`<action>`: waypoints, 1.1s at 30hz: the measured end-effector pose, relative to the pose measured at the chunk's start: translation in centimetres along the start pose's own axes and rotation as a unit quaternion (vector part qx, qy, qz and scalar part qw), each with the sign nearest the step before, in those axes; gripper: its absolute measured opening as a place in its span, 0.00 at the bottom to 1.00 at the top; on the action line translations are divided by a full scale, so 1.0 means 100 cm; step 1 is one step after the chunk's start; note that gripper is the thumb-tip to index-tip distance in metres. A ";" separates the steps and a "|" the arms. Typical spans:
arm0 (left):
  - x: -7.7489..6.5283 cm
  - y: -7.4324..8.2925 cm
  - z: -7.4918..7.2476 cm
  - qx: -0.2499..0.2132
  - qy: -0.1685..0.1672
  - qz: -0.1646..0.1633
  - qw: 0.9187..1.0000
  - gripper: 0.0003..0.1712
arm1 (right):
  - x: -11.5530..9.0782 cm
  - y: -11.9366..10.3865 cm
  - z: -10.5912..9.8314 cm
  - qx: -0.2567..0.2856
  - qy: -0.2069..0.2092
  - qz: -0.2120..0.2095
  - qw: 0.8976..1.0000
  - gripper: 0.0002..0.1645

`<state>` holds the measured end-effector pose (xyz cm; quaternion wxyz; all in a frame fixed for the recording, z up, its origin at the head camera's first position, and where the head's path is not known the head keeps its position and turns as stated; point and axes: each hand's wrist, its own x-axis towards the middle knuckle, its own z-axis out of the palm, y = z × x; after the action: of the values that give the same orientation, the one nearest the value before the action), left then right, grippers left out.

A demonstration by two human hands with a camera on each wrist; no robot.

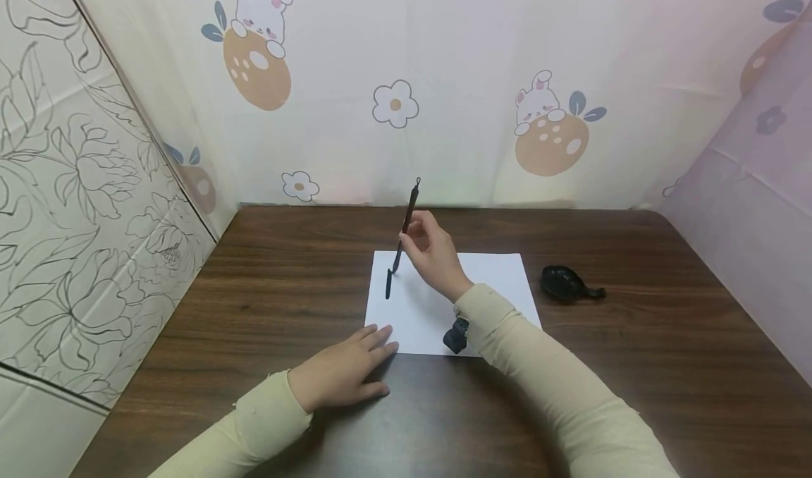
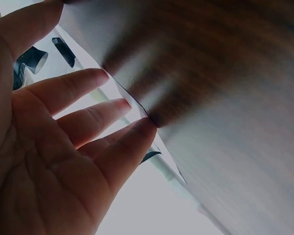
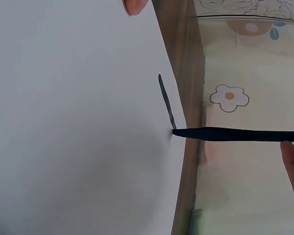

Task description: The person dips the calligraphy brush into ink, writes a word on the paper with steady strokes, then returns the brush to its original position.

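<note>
My right hand [image 1: 434,252] pinches a dark ink brush [image 1: 408,213], held nearly upright over a white sheet of paper [image 1: 444,316]. In the right wrist view the tip of the brush [image 3: 225,134] meets the upper end of a black ink stroke [image 3: 165,98]. That stroke runs up and down near the paper's left side in the head view. My left hand [image 1: 345,369] lies with spread, straight fingers at the sheet's lower left corner. Its fingertips [image 2: 146,126] touch down at the paper's edge.
A small black dish with a short handle [image 1: 564,284] stands on the brown wooden table [image 1: 285,273], right of the paper. A dark wrist camera [image 1: 455,337] hangs beneath the right sleeve. Patterned curtain [image 1: 457,146] closes off the back, and a flower-drawn panel [image 1: 89,182] the left.
</note>
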<state>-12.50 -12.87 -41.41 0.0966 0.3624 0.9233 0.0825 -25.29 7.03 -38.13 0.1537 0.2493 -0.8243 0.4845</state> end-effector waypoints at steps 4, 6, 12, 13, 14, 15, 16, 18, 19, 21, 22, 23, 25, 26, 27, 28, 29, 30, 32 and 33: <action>0.000 0.000 0.000 -0.001 0.001 -0.001 1.000 0.37 | -0.002 0.000 -0.003 -0.010 -0.008 0.007 1.000 0.16; 0.000 0.000 0.000 -0.001 0.000 -0.002 1.000 0.37 | -0.003 0.000 -0.004 -0.016 -0.011 0.008 1.000 0.17; 0.000 0.000 0.001 0.002 0.001 -0.001 1.000 0.36 | -0.007 0.000 -0.008 -0.021 -0.018 0.006 1.000 0.19; 0.000 0.001 0.001 0.002 0.003 0.001 1.000 0.36 | -0.007 -0.001 -0.009 -0.020 -0.019 0.006 1.000 0.19; 0.000 0.001 0.001 0.002 0.003 0.001 1.000 0.36 | -0.007 -0.001 -0.010 -0.019 -0.020 0.006 1.000 0.19; 0.000 0.001 0.001 0.002 0.004 0.001 1.000 0.36 | -0.008 -0.001 -0.010 -0.018 -0.021 0.007 1.000 0.19; 0.000 0.001 0.000 0.002 0.004 0.002 1.000 0.36 | -0.008 -0.002 -0.011 -0.017 -0.023 0.008 1.000 0.19; 0.000 0.001 0.000 0.000 0.003 0.002 1.000 0.37 | -0.009 -0.002 -0.013 -0.016 -0.027 0.011 0.999 0.20; 0.000 0.001 0.000 0.000 0.003 0.001 1.000 0.37 | -0.009 -0.003 -0.014 -0.016 -0.029 0.013 0.999 0.20; 0.000 0.001 0.000 0.000 0.001 -0.001 1.000 0.37 | -0.010 -0.003 -0.016 -0.015 -0.032 0.017 0.999 0.20; 0.000 0.001 0.000 0.000 0.001 -0.001 1.000 0.37 | -0.010 -0.003 -0.017 -0.015 -0.033 0.018 0.999 0.20; 0.000 0.001 0.000 -0.001 0.001 -0.002 1.000 0.37 | -0.010 -0.003 -0.018 -0.015 -0.034 0.019 0.999 0.20; -0.001 0.001 -0.001 0.000 0.001 -0.002 1.000 0.37 | -0.010 -0.003 -0.020 -0.014 -0.037 0.020 0.999 0.20; -0.001 0.001 0.000 -0.001 0.001 -0.002 1.000 0.37 | -0.010 -0.003 -0.021 -0.015 -0.038 0.020 0.999 0.20; -0.001 0.001 0.000 -0.002 0.001 -0.002 1.000 0.37 | -0.010 -0.003 -0.022 -0.015 -0.039 0.019 0.999 0.20; -0.001 0.001 0.000 -0.002 0.001 -0.002 1.000 0.37 | -0.010 -0.003 -0.023 -0.014 -0.039 0.018 0.999 0.21; -0.001 0.001 -0.001 -0.003 0.001 -0.001 1.000 0.37 | -0.009 -0.003 -0.024 -0.011 -0.039 0.018 0.999 0.20; -0.001 0.001 -0.001 -0.003 0.001 -0.001 1.000 0.37 | -0.009 -0.002 -0.024 -0.007 -0.038 0.017 0.999 0.20; -0.001 0.001 -0.001 -0.004 0.000 -0.001 1.000 0.37 | -0.007 -0.003 -0.026 0.000 -0.034 0.017 0.999 0.20; 0.000 0.001 -0.001 -0.004 -0.001 -0.002 1.000 0.37 | -0.006 -0.003 -0.027 0.004 -0.032 0.018 0.999 0.20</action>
<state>-12.44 -12.84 -41.34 0.0994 0.3603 0.9236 0.0855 -24.62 9.41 -36.89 0.1178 0.2504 -0.8309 0.4827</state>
